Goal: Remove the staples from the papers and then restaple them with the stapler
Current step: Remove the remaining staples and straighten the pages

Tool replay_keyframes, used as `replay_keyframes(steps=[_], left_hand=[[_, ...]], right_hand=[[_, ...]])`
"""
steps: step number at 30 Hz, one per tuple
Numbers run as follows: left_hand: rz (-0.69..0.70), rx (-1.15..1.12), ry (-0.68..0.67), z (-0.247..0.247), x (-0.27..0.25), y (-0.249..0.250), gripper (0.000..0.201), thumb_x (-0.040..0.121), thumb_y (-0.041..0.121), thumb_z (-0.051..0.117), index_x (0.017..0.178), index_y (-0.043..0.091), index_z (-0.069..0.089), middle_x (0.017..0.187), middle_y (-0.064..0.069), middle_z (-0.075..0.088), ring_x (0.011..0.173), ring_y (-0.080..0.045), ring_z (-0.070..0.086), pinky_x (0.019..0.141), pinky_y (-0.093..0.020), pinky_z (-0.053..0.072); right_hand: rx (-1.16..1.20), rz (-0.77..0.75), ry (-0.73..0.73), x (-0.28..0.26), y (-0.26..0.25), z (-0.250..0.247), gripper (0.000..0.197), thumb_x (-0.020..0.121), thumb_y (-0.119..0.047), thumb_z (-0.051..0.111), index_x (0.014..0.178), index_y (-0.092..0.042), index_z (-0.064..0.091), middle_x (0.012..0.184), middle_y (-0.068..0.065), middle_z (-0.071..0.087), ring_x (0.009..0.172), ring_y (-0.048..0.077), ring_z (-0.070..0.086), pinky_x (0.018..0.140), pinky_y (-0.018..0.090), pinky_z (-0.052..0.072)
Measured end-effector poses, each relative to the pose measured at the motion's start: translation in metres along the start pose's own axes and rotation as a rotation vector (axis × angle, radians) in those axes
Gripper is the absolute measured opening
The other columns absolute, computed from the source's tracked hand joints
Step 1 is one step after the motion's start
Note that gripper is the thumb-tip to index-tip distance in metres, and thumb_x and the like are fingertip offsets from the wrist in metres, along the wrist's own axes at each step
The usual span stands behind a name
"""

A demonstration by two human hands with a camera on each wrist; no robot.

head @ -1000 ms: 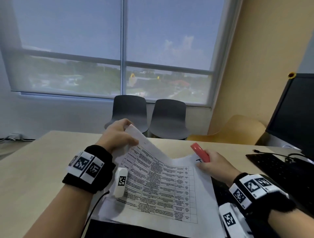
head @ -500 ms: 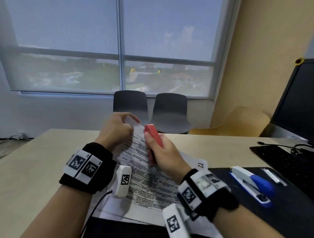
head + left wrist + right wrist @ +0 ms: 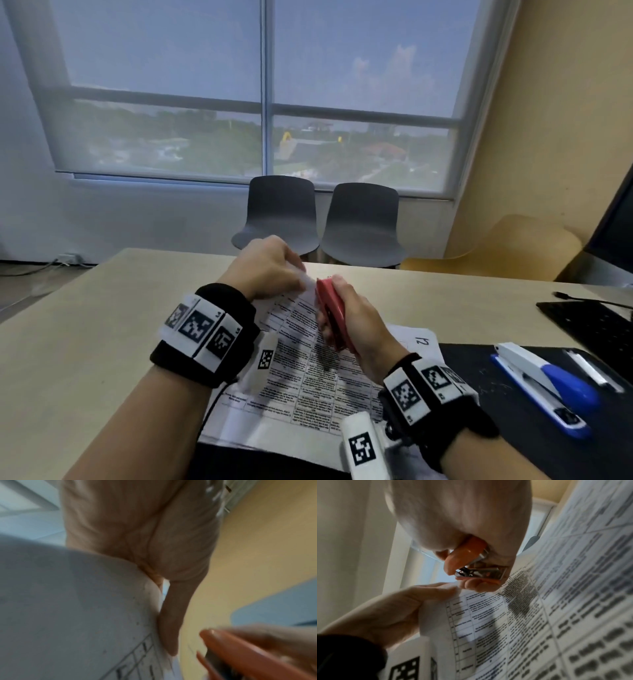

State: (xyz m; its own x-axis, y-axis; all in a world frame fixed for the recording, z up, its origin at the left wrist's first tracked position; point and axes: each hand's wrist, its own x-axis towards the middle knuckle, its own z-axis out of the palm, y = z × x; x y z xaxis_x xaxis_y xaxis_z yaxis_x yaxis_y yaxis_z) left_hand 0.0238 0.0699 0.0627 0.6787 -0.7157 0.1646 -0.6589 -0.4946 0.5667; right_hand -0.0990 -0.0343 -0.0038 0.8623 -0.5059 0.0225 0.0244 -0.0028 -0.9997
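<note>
A stack of printed papers (image 3: 308,373) with a table on it lies on the beige desk (image 3: 85,342). My left hand (image 3: 270,270) pinches the lifted far corner of the papers (image 3: 453,601). My right hand (image 3: 356,322) grips a small red stapler (image 3: 330,308), its metal mouth (image 3: 471,573) gaping a little and held right beside that corner, just above my left fingers (image 3: 436,588). In the left wrist view the red stapler (image 3: 240,651) is blurred beside my left fingertips (image 3: 171,635). No staple is visible.
A larger white and blue stapler (image 3: 544,383) lies on a black mat (image 3: 513,428) at the right, beside a pen-like white item (image 3: 592,370). A keyboard (image 3: 596,322) and a monitor (image 3: 616,222) stand at the far right. Two dark chairs (image 3: 322,219) stand behind the desk.
My right hand carried the red stapler from the right of the papers over to the lifted corner that my left hand holds. The view has shifted, so the blue stapler now shows.
</note>
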Motion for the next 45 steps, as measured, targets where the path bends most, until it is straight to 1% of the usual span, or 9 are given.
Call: replay_keyframes(steps=[4, 10, 13, 20, 23, 30, 36, 40, 45], left_hand=[[-0.021, 0.1, 0.063, 0.009, 0.003, -0.006, 0.016, 0.086, 0.027, 0.069, 0.096, 0.024, 0.081, 0.098, 0.0, 0.077, 0.091, -0.018, 0.068, 0.076, -0.028, 0.052], [0.053, -0.027, 0.276, 0.0, 0.001, 0.002, 0.016, 0.091, 0.022, 0.065, 0.09, 0.02, 0.081, 0.085, 0.004, 0.075, 0.084, -0.016, 0.068, 0.072, -0.027, 0.05], [0.093, -0.116, 0.314, -0.008, -0.003, 0.011, 0.015, 0.089, 0.02, 0.067, 0.084, 0.02, 0.081, 0.078, 0.006, 0.075, 0.081, -0.015, 0.07, 0.075, -0.03, 0.055], [0.158, -0.182, 0.313, -0.012, -0.011, 0.024, 0.015, 0.088, 0.018, 0.069, 0.08, 0.018, 0.081, 0.067, 0.009, 0.072, 0.072, -0.012, 0.067, 0.074, -0.031, 0.055], [0.158, -0.158, 0.316, -0.011, -0.012, 0.026, 0.015, 0.088, 0.018, 0.068, 0.082, 0.018, 0.082, 0.072, 0.006, 0.075, 0.075, -0.013, 0.069, 0.075, -0.03, 0.055], [0.148, -0.1, 0.317, -0.004, -0.012, 0.026, 0.017, 0.088, 0.017, 0.067, 0.081, 0.017, 0.082, 0.071, 0.004, 0.074, 0.075, -0.016, 0.069, 0.067, -0.026, 0.049], [0.164, 0.026, 0.348, 0.007, -0.012, 0.031, 0.018, 0.084, 0.018, 0.066, 0.078, 0.024, 0.082, 0.067, 0.004, 0.073, 0.07, -0.016, 0.066, 0.064, -0.028, 0.048], [0.132, -0.131, 0.288, 0.007, -0.009, 0.027, 0.015, 0.085, 0.021, 0.069, 0.077, 0.017, 0.081, 0.07, -0.001, 0.075, 0.074, -0.023, 0.07, 0.07, -0.037, 0.058], [0.119, -0.223, 0.341, 0.008, -0.01, 0.029, 0.03, 0.092, 0.03, 0.067, 0.072, 0.011, 0.079, 0.066, -0.009, 0.073, 0.071, -0.029, 0.069, 0.069, -0.043, 0.057]], right_hand=[[0.04, 0.022, -0.063, -0.002, -0.001, 0.001, 0.057, 0.103, -0.05, 0.035, 0.11, -0.001, 0.062, 0.078, 0.012, 0.065, 0.068, 0.024, 0.06, 0.068, 0.035, 0.05], [-0.014, -0.054, -0.028, 0.0, -0.008, 0.009, 0.053, 0.104, -0.046, 0.032, 0.111, -0.001, 0.059, 0.076, 0.009, 0.063, 0.068, 0.023, 0.055, 0.068, 0.035, 0.048], [-0.051, -0.147, 0.043, 0.001, -0.012, 0.012, 0.053, 0.104, -0.047, 0.031, 0.096, -0.005, 0.062, 0.071, 0.008, 0.061, 0.061, 0.019, 0.053, 0.064, 0.034, 0.047], [-0.028, -0.241, 0.079, -0.002, -0.016, 0.013, 0.056, 0.104, -0.049, 0.03, 0.101, -0.003, 0.06, 0.065, 0.003, 0.055, 0.053, 0.014, 0.048, 0.053, 0.028, 0.042], [-0.06, -0.235, 0.072, -0.003, -0.016, 0.013, 0.049, 0.103, -0.051, 0.03, 0.096, -0.011, 0.058, 0.063, 0.0, 0.052, 0.052, 0.011, 0.046, 0.051, 0.026, 0.039], [-0.119, -0.164, 0.069, -0.001, -0.016, 0.012, 0.045, 0.102, -0.056, 0.027, 0.097, -0.024, 0.057, 0.072, -0.001, 0.051, 0.061, 0.008, 0.047, 0.055, 0.023, 0.039], [-0.036, 0.005, 0.092, 0.002, -0.024, 0.006, 0.055, 0.102, -0.057, 0.026, 0.106, -0.015, 0.06, 0.063, -0.001, 0.05, 0.053, 0.011, 0.044, 0.046, 0.025, 0.034], [0.012, -0.052, 0.136, 0.005, -0.013, 0.014, 0.059, 0.101, -0.06, 0.024, 0.086, -0.018, 0.062, 0.056, -0.006, 0.052, 0.049, 0.008, 0.047, 0.05, 0.027, 0.036], [0.107, -0.149, 0.151, 0.005, -0.005, 0.023, 0.056, 0.101, -0.059, 0.025, 0.078, -0.018, 0.055, 0.058, -0.002, 0.048, 0.047, 0.01, 0.043, 0.049, 0.028, 0.036]])
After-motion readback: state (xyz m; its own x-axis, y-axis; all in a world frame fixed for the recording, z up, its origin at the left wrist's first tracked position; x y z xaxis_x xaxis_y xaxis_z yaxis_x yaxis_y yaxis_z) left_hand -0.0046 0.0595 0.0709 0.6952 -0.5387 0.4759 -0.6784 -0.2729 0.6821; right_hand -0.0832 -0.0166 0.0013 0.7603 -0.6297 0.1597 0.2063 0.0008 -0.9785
